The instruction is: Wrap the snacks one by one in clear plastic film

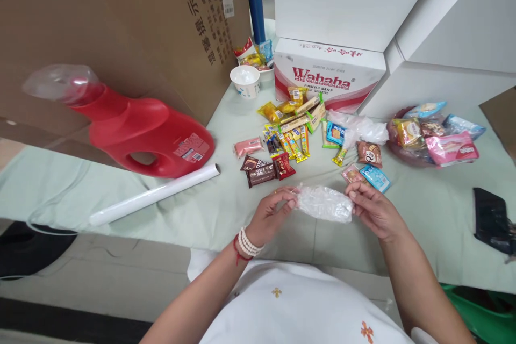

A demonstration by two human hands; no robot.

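A crumpled clear plastic bag (324,203) is held between both hands just above the pale green table cover (201,209). My left hand (271,216) pinches its left end and wears a white bead bracelet and a red string. My right hand (373,208) grips its right end with curled fingers. Just beyond the hands lie several small wrapped snacks (288,142), among them dark brown bars (260,172) and a blue packet (375,177).
A red detergent jug (149,137) lies on its side at left, a white roll (155,193) in front of it. Behind stand a large cardboard box (121,21), a Wahaha carton (326,72), a white cup (245,80). Right: a bag of snacks (435,137), a black object (492,220).
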